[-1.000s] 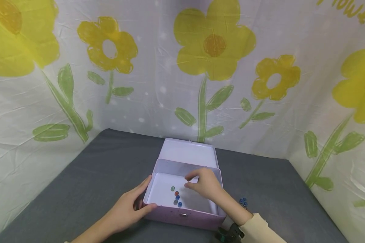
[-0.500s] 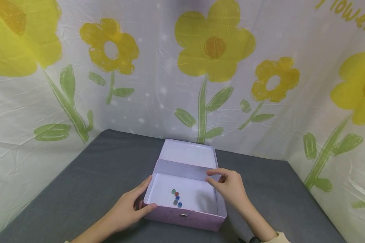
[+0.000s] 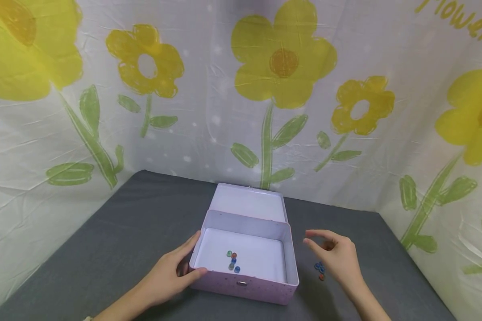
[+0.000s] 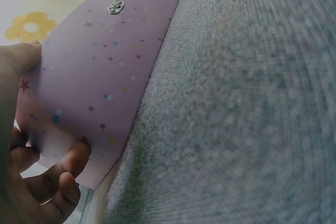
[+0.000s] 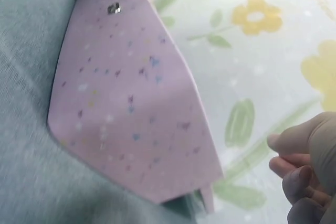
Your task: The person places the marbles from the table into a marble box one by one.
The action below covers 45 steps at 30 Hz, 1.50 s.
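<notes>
Plainly, the left hand (image 3: pixel 172 270) grips the box (image 3: pixel 261 290) by one corner; the right hand (image 3: pixel 339 256), thumb and forefinger apart, hovers near marbles (image 3: pixel 317 266) on the tabletop (image 3: pixel 144 236).

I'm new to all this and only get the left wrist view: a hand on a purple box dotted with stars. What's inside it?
Observer: The head view shows five small round pieces on the floor of the box.
Visitor: So where has its lid gone?
Observer: The lid lies open at the back of the box, on the side away from the person.
Visitor: Any similar pieces outside?
Observer: Yes, loose pieces, blue and reddish, lie on the grey cloth to the right of the box.
</notes>
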Motion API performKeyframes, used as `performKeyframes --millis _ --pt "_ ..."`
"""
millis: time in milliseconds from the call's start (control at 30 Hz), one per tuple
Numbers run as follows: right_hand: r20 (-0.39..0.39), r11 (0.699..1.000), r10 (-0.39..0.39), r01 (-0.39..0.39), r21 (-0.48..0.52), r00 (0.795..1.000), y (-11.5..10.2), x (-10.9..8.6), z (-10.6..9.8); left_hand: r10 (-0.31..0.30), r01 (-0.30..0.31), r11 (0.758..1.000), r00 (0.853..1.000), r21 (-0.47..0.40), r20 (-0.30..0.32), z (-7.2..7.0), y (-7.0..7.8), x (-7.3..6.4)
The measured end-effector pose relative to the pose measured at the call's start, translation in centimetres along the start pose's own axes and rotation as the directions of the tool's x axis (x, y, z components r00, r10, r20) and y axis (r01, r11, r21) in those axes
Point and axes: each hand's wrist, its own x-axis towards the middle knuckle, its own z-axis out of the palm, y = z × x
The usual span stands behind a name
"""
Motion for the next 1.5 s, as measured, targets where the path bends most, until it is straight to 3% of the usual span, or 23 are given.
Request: performKeyframes --millis 167,300,500,700,1100,1333,1500 --pt "-0.029 0.999 0.006 -0.007 -0.032 1.000 1.4 -0.4 -0.6 0.017 -0.017 1.000 1.000 -0.002 -0.011 0.0 -0.1 0.0" --pt "-0.009 0.998 0.008 -0.009 -0.056 1.000 2.5 -0.9 -0.7 0.020 -0.020 1.000 1.000 -0.011 -0.007 0.0 -0.2 0.1" --pt "0.058 0.995 0.083 -0.079 -0.067 0.995 4.7 -1.6 -0.3 0.018 -0.018 1.000 1.000 -0.014 -0.003 0.1 -0.2 0.0" --pt "0.065 0.988 0.134 -0.129 -0.080 0.989 6.7 -2.0 0.8 0.041 -0.041 0.999 0.999 -0.018 -0.016 0.2 -0.3 0.0" --pt "0.048 0.984 0.129 -0.122 -0.126 0.990 8.3 -2.5 1.5 0.035 -0.035 0.999 0.999 -0.010 -0.012 0.3 -0.3 0.0" --pt "0.010 0.975 0.183 -0.180 -0.127 0.983 8.6 -2.4 1.4 0.041 -0.041 0.999 0.999 -0.014 -0.015 0.3 -0.3 0.0" --pt "0.007 0.975 0.183 -0.180 -0.129 0.983 9.0 -2.5 1.3 0.038 -0.038 0.999 0.999 -0.018 -0.013 0.3 -0.2 -0.1"
